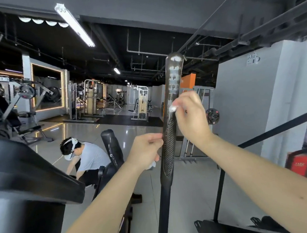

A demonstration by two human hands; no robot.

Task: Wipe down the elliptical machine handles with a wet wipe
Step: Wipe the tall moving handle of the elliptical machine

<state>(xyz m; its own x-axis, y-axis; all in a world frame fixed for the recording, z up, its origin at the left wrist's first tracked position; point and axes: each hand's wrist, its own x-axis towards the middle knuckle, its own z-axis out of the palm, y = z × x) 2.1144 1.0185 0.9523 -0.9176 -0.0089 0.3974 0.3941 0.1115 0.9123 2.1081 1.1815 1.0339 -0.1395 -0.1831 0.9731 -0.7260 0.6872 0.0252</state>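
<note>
A tall black elliptical handle [172, 88] rises in the middle, worn and shiny near its rounded top, ribbed lower down. My right hand [190, 116] is closed on a small white wet wipe [172, 108], which presses against the handle's right side about halfway up. Lower on the ribbed grip, my left hand [146, 150] pinches the handle's left edge with closed fingers, and a bit of white material [152, 164] shows under its palm. A second, shorter black handle [111, 144] stands to the left, behind my left arm.
The machine's black console [23, 175] fills the lower left. A person in a grey shirt [89, 156] crouches on the floor beyond it. A black rail [274, 131] slants at right by a grey pillar [260, 106]. Weight machines stand far back.
</note>
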